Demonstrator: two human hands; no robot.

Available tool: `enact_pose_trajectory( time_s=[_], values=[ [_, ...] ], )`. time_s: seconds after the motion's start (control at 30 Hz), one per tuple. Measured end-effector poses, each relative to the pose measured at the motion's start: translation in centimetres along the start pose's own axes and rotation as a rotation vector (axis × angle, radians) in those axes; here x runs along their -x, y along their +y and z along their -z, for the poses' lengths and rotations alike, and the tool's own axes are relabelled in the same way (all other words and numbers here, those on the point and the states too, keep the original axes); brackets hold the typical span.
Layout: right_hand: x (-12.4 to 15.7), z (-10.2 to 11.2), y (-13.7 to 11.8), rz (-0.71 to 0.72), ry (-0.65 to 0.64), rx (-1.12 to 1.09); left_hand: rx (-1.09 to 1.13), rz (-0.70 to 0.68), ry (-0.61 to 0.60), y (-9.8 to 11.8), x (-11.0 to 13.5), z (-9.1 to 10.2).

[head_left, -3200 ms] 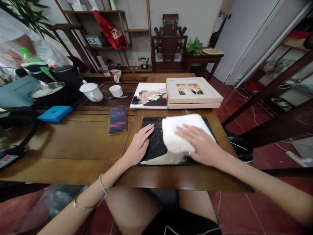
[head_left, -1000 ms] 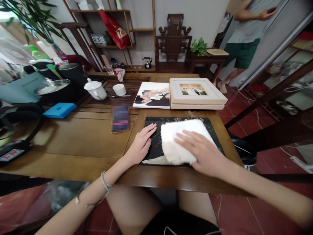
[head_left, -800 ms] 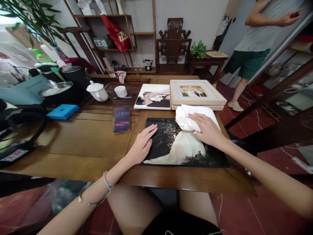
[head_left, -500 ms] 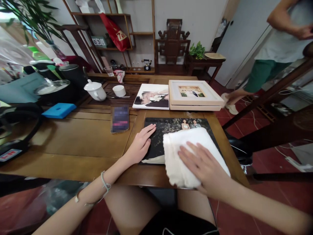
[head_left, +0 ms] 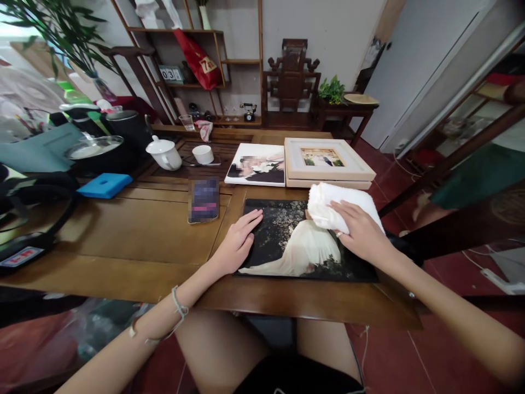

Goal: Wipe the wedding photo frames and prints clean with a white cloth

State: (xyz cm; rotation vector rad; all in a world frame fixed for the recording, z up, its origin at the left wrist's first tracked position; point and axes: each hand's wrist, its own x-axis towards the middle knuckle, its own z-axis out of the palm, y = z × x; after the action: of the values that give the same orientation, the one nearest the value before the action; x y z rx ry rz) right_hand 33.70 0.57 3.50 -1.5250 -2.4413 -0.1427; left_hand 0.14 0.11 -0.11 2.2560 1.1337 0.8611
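Note:
A dark wedding photo panel (head_left: pixel 270 241) lies flat near the front edge of the wooden table, showing a long white gown. My left hand (head_left: pixel 239 241) rests on its left edge with the fingers stretched out flat and nothing held. On the panel's upper right lies a folded white towel (head_left: pixel 344 205), which covers that part of the picture. My right hand (head_left: pixel 361 230) presses on the towel, fingers bent over its near side, with a ring on one finger.
Behind the panel lie a white photo panel (head_left: pixel 258 164) and stacked pale frames (head_left: pixel 330 158). A phone (head_left: pixel 204 200) is to the left, with a white cup (head_left: pixel 203 154), a lidded cup (head_left: pixel 164 153), a blue block (head_left: pixel 105 185) and headphones (head_left: pixel 36 219) beyond.
My right hand has slid the towel up and away from me, uncovering the gown in the photo. My left hand has stayed put. The person at the right has moved mostly out of sight.

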Motion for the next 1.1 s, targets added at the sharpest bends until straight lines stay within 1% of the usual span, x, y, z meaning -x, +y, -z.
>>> enact_pose_trajectory(
  time_s=[0.07,0.17,0.27,0.33,0.4,0.47,0.57,0.63,0.7,0.73,0.8,0.87,0.93,1.0,1.03,1.1],
  values=[
    [1.6,0.5,-1.0,-0.024,-0.023,0.086,0.003,-0.003,0.001,0.0,0.0,0.0],
    [5.0,1.8,-4.3,-0.019,-0.048,0.213,0.01,-0.002,0.002,-0.1,0.0,0.0],
    [7.8,3.3,-8.4,0.076,-0.059,0.233,0.016,0.012,-0.002,0.0,0.0,0.0],
    [8.6,3.8,-10.8,0.173,-0.054,0.167,0.019,0.025,-0.007,0.0,0.0,0.0],
    [8.1,3.9,-12.4,0.248,-0.057,0.085,0.021,0.038,-0.01,0.1,0.0,0.0],
    [6.4,3.5,-12.9,0.276,-0.087,0.03,0.023,0.047,-0.01,0.1,0.0,0.0],
    [2.2,2.6,-12.3,0.231,-0.131,0.016,0.027,0.053,-0.009,0.1,0.0,0.0],
    [-0.3,2.1,-12.1,0.185,-0.129,0.043,0.041,0.057,-0.009,-0.1,-0.1,0.1],
    [-1.8,1.9,-12.5,0.187,-0.133,0.082,0.074,0.054,-0.008,-0.2,-0.2,0.3],
    [-2.0,1.9,-13.1,0.208,-0.138,0.099,0.094,0.054,-0.008,-0.3,-0.3,0.3],
    [-1.5,2.1,-14.7,0.274,-0.157,0.104,0.125,0.062,-0.013,-0.3,-0.4,0.5],
    [-0.2,2.7,-16.5,0.359,-0.178,0.058,0.13,0.083,-0.021,-0.1,-0.4,0.6],
    [1.3,3.4,-17.6,0.44,-0.209,-0.031,0.116,0.106,-0.018,0.2,-0.4,0.6],
    [2.0,3.8,-17.5,0.466,-0.249,-0.13,0.095,0.118,-0.003,0.5,-0.3,0.4],
    [2.0,3.9,-17.0,0.446,-0.264,-0.171,0.083,0.116,0.005,0.5,-0.2,0.3],
    [1.0,3.5,-15.0,0.344,-0.264,-0.217,0.062,0.102,0.015,0.6,-0.1,0.1]
  ],
)
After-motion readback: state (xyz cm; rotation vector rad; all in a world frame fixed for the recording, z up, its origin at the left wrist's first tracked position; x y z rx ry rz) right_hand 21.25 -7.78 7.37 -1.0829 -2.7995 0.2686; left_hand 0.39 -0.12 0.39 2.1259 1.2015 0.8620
